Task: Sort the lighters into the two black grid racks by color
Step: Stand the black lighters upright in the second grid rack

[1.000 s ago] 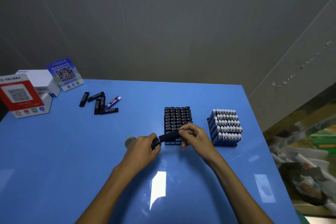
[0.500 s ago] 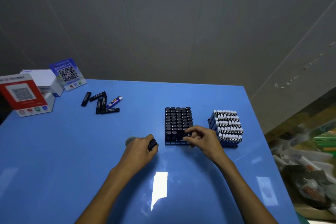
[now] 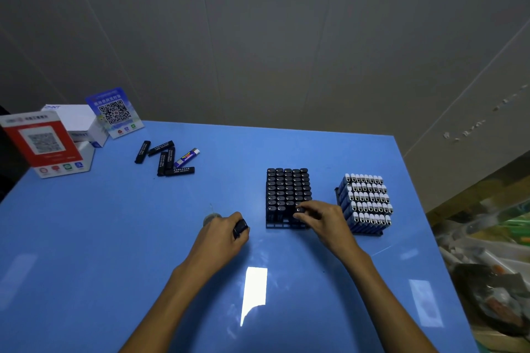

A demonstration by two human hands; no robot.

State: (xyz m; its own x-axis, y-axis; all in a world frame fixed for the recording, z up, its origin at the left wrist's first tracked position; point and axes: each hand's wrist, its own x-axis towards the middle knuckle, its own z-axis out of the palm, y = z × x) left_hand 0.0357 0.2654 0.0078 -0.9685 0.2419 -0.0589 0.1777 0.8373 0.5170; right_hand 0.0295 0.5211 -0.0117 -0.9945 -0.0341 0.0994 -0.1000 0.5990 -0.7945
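Observation:
Two black grid racks stand on the blue table (image 3: pixel 114 252). The left rack (image 3: pixel 282 225) holds black lighters, the right rack (image 3: pixel 370 233) blue lighters with white tops. My right hand (image 3: pixel 324 221) is at the left rack's near right corner, fingers pinching a black lighter (image 3: pixel 299 210) standing in a slot. My left hand (image 3: pixel 223 233) lies on the table left of that rack, gripping another black lighter (image 3: pixel 240 228). Several loose black lighters (image 3: pixel 163 157) and one blue lighter (image 3: pixel 187 157) lie at the far left.
A red QR-code stand (image 3: pixel 43 143), a white box (image 3: pixel 77 123) and a blue QR-code card (image 3: pixel 114 112) sit at the far left corner. A small round grey object (image 3: pixel 210 218) lies just beyond my left hand. Clutter lies beyond the table's right edge.
My right hand carried a black lighter from in front of the left rack to its near right corner and stood it in a slot. My left hand kept its lighter and barely moved.

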